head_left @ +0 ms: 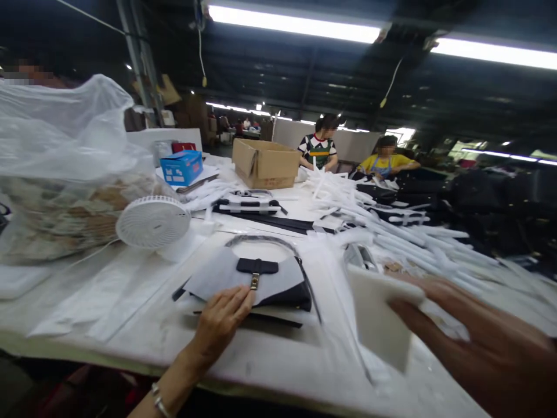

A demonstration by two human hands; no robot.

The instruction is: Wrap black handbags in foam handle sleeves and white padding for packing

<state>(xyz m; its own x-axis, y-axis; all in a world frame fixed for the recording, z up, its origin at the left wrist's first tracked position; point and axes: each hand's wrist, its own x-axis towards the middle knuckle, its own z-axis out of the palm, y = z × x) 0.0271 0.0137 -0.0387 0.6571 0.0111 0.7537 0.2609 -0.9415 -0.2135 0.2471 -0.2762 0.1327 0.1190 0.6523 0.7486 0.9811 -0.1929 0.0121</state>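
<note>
A black handbag [282,297] lies on the white table, its flap covered by a pale grey sheet [213,271]. A black tab with a gold clasp [255,281] lies over the sheet, and the handle [261,238], in clear wrapping, arches behind. My left hand [224,316] is closed on the flap's lower edge just below the clasp, fingers together; what its underside does is hidden. Off to the right, my right hand [470,331], blurred by motion, pinches a white flat pad [378,313] between thumb and fingers, above the table and apart from the handbag.
Left stand a white fan [153,222] and a large clear plastic bag [65,191] full of scraps. A blue box [181,167] and an open carton [265,164] sit behind. White wrapped strips [404,244] pile up at right. Two people [319,145] work across the table.
</note>
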